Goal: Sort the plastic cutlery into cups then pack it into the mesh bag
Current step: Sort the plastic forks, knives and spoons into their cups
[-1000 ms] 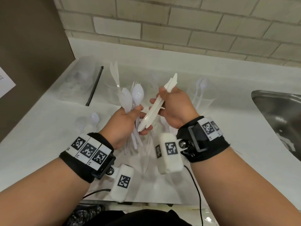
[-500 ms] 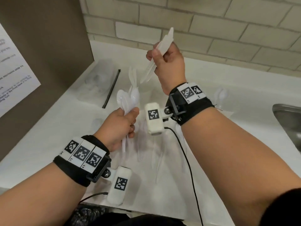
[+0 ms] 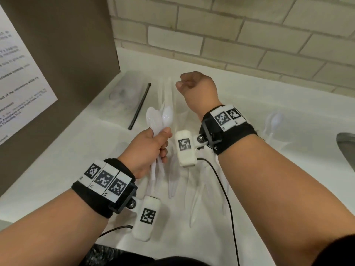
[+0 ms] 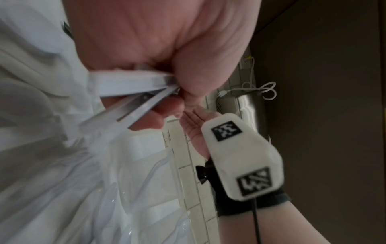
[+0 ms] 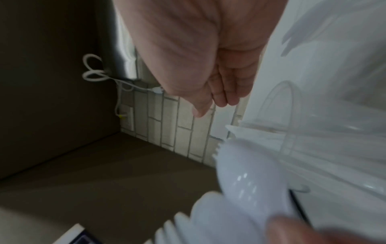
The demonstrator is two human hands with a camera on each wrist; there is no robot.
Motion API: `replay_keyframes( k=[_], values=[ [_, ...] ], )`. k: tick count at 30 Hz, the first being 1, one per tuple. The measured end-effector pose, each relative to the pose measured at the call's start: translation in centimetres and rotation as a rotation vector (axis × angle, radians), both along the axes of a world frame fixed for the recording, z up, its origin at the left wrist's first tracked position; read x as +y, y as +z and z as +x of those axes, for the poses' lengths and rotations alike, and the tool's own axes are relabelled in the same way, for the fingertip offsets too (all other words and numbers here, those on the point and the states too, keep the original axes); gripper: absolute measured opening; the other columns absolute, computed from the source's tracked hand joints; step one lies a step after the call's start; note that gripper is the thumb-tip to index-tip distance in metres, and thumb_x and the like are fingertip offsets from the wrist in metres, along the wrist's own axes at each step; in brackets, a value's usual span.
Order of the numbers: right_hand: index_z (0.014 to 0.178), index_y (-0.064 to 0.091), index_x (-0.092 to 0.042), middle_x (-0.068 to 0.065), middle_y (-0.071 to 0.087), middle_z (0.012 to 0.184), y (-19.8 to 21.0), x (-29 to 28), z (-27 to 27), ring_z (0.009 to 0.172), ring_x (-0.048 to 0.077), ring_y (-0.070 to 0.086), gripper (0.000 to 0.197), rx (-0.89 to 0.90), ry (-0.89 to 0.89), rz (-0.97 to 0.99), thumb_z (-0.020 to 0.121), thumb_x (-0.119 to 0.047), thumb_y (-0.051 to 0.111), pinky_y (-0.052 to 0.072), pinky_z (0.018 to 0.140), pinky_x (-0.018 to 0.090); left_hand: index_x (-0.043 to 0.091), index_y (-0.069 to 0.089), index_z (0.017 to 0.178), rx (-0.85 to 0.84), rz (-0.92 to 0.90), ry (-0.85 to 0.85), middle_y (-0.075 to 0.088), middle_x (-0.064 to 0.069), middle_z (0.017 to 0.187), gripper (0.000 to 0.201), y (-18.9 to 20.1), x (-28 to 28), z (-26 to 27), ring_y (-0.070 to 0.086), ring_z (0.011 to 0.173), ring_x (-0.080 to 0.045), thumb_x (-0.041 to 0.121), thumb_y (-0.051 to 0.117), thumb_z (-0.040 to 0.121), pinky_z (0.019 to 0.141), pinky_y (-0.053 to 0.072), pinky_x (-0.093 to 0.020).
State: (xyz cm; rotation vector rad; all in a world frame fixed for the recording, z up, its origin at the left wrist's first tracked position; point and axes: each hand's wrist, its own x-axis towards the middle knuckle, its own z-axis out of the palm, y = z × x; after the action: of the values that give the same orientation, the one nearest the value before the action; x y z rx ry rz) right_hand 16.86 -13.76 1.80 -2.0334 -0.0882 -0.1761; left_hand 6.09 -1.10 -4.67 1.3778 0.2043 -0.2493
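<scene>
My left hand grips a bunch of white plastic spoons by their handles, bowls up, above the white counter. In the left wrist view the spoon handles stick out of my fist. My right hand hovers empty farther back, fingers loosely curled, just right of white plastic knives that stand upright in a clear cup. The right wrist view shows the relaxed fingers, the clear cup's rim with the knife tips, and the spoons blurred in the foreground.
Loose white cutlery lies on the counter under my wrists. A second clear cup with spoons stands at the right, near the steel sink. A clear bag with a black strip lies at the back left, beside a brown panel.
My right hand carried its bundle of knives up and back, let them go into the clear cup, and is now empty. My left hand kept hold of the spoons.
</scene>
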Motion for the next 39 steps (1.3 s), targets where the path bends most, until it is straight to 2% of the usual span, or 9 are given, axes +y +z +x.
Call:
replay_keyframes(
  k=[3,6,12,17,22,30,34,37,39],
  values=[
    [0.093,0.068,-0.015,0.001,0.068,0.086,-0.1,-0.9,-2.0,0.086,0.021,0.067,0.012,0.009,-0.013,0.094,0.086,-0.024,0.066,0.058,0.078,0.035,0.012,0.062,0.089,-0.017,0.007,-0.030,0.050,-0.001,0.062,0.024,0.1,-0.8,0.2,0.050,0.053,-0.016,0.032,0.051,0.097,0.055,0.047,-0.031],
    [0.088,0.067,-0.014,0.004,0.070,0.090,-0.6,-2.2,-3.9,0.087,0.024,0.068,0.018,0.197,0.002,0.225,0.083,-0.031,0.069,0.057,0.063,0.030,0.008,0.065,0.100,-0.046,0.005,-0.084,0.057,-0.002,0.066,0.030,0.4,-1.7,0.2,0.056,0.054,-0.015,0.031,0.047,0.099,0.055,0.050,-0.029],
    [0.090,0.070,-0.010,0.008,0.069,0.080,-0.8,-4.5,-6.6,0.072,0.025,0.065,0.013,0.393,0.074,0.356,0.082,-0.019,0.069,0.058,0.081,0.049,0.013,0.068,0.106,-0.071,0.011,-0.188,0.067,-0.003,0.076,0.031,0.5,-3.2,-0.1,0.063,0.061,-0.018,0.034,0.047,0.098,0.063,0.052,-0.033],
    [0.082,0.071,-0.018,0.000,0.069,0.081,-0.4,-5.8,-7.2,0.074,0.018,0.061,0.009,0.287,-0.030,0.322,0.085,-0.016,0.063,0.053,0.069,0.034,0.018,0.069,0.105,-0.121,0.099,-0.264,0.068,-0.001,0.076,0.029,0.2,-4.4,-0.6,0.057,0.056,-0.015,0.035,0.046,0.098,0.056,0.049,-0.028],
    [0.085,0.063,-0.014,0.007,0.073,0.091,0.8,-6.8,-6.9,0.068,0.012,0.062,0.007,0.168,-0.081,0.280,0.090,-0.011,0.058,0.051,0.059,0.020,0.016,0.068,0.102,-0.154,0.182,-0.295,0.062,-0.004,0.079,0.029,-0.3,-5.2,-1.0,0.048,0.050,-0.011,0.035,0.046,0.098,0.052,0.045,-0.026],
    [0.080,0.067,-0.019,0.001,0.068,0.080,-0.4,-7.1,-7.2,0.075,0.019,0.061,0.005,0.402,-0.007,0.149,0.083,-0.022,0.065,0.051,0.075,0.034,0.014,0.067,0.103,-0.183,0.179,-0.283,0.059,0.008,0.062,0.028,-0.1,-5.8,-0.9,0.048,0.048,-0.009,0.032,0.046,0.099,0.049,0.045,-0.023],
    [0.069,0.060,-0.018,0.006,0.066,0.081,-0.8,-6.9,-6.6,0.074,0.021,0.060,0.017,0.268,-0.072,0.205,0.086,-0.016,0.062,0.048,0.068,0.034,0.011,0.065,0.104,-0.195,0.218,-0.289,0.056,0.010,0.048,0.026,-0.4,-6.0,-0.9,0.047,0.048,-0.009,0.029,0.046,0.099,0.049,0.045,-0.020],
    [0.077,0.049,-0.016,0.013,0.071,0.086,0.1,-6.8,-6.2,0.080,0.026,0.072,0.017,0.087,-0.147,0.344,0.093,-0.012,0.051,0.051,0.064,0.030,0.006,0.064,0.103,-0.181,0.231,-0.318,0.053,0.009,0.048,0.026,-0.6,-6.0,-0.8,0.045,0.050,-0.014,0.028,0.048,0.099,0.050,0.044,-0.025],
    [0.082,0.041,-0.018,0.012,0.068,0.080,1.5,-6.9,-6.4,0.071,0.025,0.072,0.018,-0.077,-0.199,0.469,0.099,-0.014,0.042,0.055,0.062,0.033,0.008,0.063,0.099,-0.151,0.257,-0.300,0.051,0.006,0.055,0.026,-0.7,-5.9,-0.6,0.043,0.052,-0.015,0.029,0.049,0.098,0.051,0.041,-0.028]
  ],
)
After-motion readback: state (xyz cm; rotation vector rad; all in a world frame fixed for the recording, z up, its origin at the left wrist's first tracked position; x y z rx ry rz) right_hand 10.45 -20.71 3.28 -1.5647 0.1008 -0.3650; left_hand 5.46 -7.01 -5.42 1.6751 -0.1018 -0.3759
